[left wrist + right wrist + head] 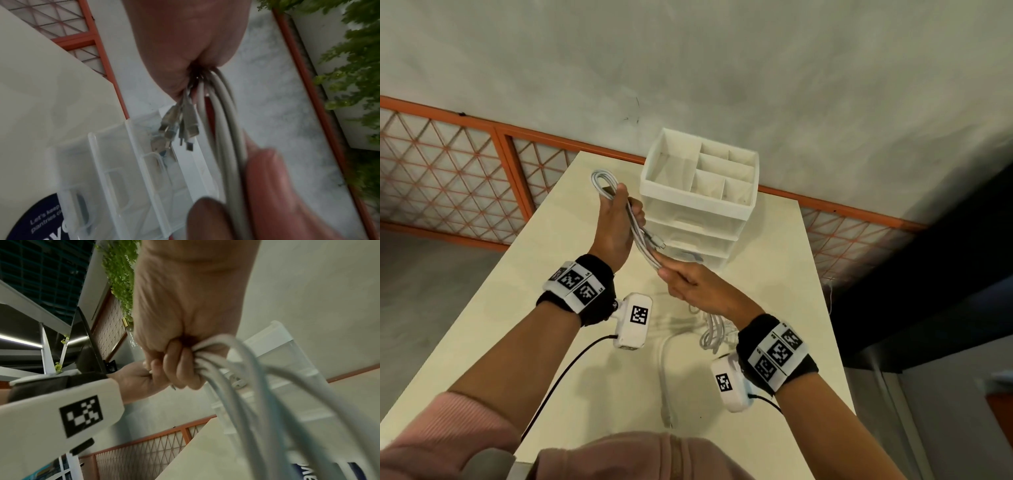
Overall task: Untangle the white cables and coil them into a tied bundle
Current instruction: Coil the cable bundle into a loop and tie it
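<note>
1. Loose cable (666,373) lies on the counter (571,377) nearest the person, with a small heap (710,330) under the right wrist.
2. The right hand (697,286) is clenched around the lower end of the cables (642,236), which trail down from its fingers (174,368).
3. The left hand (616,226) grasps the folded bundle higher up above the counter; connectors (179,126) hang from it, and a loop (602,181) sticks out beyond.
4. A drawer organizer (698,205) stands behind, near the counter's far edge.
</note>
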Demonstrator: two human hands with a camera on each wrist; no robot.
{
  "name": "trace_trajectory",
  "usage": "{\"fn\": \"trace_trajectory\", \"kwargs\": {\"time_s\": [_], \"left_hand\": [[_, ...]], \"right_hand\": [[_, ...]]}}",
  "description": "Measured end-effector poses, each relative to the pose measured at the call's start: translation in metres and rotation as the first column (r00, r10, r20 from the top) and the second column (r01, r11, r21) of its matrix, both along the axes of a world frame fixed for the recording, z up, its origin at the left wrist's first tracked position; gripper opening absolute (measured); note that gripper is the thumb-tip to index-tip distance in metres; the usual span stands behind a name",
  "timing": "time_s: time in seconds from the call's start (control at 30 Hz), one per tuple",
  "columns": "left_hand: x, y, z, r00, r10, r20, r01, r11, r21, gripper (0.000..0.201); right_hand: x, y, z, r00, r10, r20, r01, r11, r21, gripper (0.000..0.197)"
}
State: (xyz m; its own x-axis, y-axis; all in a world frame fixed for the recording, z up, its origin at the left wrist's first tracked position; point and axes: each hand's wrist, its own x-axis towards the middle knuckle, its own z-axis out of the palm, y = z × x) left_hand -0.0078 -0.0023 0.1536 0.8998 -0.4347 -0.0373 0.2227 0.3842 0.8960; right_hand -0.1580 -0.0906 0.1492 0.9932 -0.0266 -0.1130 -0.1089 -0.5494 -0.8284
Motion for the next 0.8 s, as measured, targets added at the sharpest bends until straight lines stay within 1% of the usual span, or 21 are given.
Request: {"fn": "trace_trajectory", "kwargs": {"time_s": [0.07,0.13,0.17,0.23,0.3,0.33,0.4,0.43,0.5,0.6,0.7,0.8], "left_hand": [[0.004,0.003,0.001,0.998,-0.033,-0.045,0.03,0.997,-0.069,0.031],[0.009,0.008,0.001,0.996,-0.065,-0.053,0.058,0.991,-0.123,0.033],[0.01,0.011,0.001,0.995,-0.089,-0.037,0.083,0.988,-0.131,0.033],[0.008,0.014,0.001,0.988,-0.153,0.031,0.156,0.982,-0.109,0.032],[0.003,0.013,0.002,0.964,-0.222,0.143,0.227,0.974,-0.024,0.032],[0.0,0.011,0.003,0.944,-0.258,0.205,0.257,0.966,0.03,0.032],[-0.004,0.008,0.009,0.894,-0.338,0.295,0.313,0.941,0.129,0.031],[-0.006,0.006,0.012,0.872,-0.371,0.319,0.333,0.928,0.169,0.031],[-0.009,0.004,0.018,0.847,-0.402,0.347,0.341,0.913,0.224,0.029],[-0.011,0.003,0.022,0.839,-0.394,0.374,0.315,0.914,0.256,0.029],[-0.014,0.004,0.023,0.837,-0.416,0.355,0.341,0.904,0.257,0.031],[-0.02,0.001,0.024,0.806,-0.495,0.324,0.431,0.867,0.251,0.033]], "right_hand": [[-0.009,-0.006,0.005,0.986,0.094,-0.14,-0.09,0.995,0.032,0.048],[-0.02,-0.018,0.011,0.968,0.153,-0.199,-0.135,0.986,0.102,0.048],[-0.024,-0.026,0.013,0.968,0.153,-0.197,-0.133,0.985,0.111,0.047],[-0.026,-0.038,0.019,0.986,0.077,-0.147,-0.071,0.997,0.043,0.043],[-0.024,-0.046,0.027,0.999,-0.019,-0.048,0.017,0.999,-0.045,0.039],[-0.022,-0.048,0.033,0.999,-0.049,-0.002,0.049,0.997,-0.062,0.036],[-0.017,-0.052,0.045,0.997,-0.058,0.043,0.062,0.994,-0.088,0.03],[-0.015,-0.053,0.052,0.998,-0.043,0.034,0.047,0.993,-0.108,0.027],[-0.012,-0.053,0.065,1.0,0.006,-0.012,-0.007,0.991,-0.13,0.025],[-0.013,-0.054,0.081,0.995,0.074,-0.069,-0.082,0.989,-0.127,0.025],[-0.012,-0.056,0.082,0.995,0.044,-0.084,-0.058,0.984,-0.171,0.024],[-0.007,-0.053,0.077,0.999,-0.008,-0.042,-0.002,0.972,-0.235,0.022]]}}
